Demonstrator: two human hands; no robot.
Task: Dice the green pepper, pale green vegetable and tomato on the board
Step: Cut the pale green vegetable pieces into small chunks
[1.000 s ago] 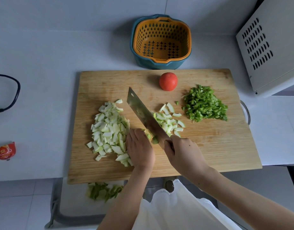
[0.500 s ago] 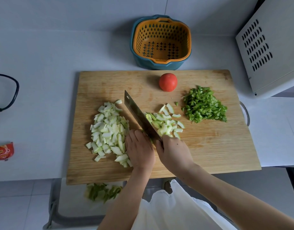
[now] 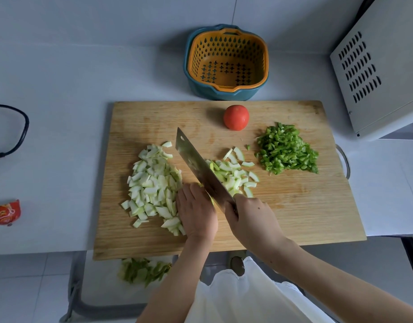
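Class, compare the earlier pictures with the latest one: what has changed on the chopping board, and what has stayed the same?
The right hand, gripping the knife, has shifted the blade left, up against the left hand, which holds the vegetable stub. The small pile of pieces right of the blade grew slightly. The left hand, larger pile, tomato and diced green pepper stayed put.

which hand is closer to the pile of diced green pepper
Right. The right hand grips the knife handle, nearer the camera and left of the green pepper pile; the left hand lies farther left, beyond the blade.
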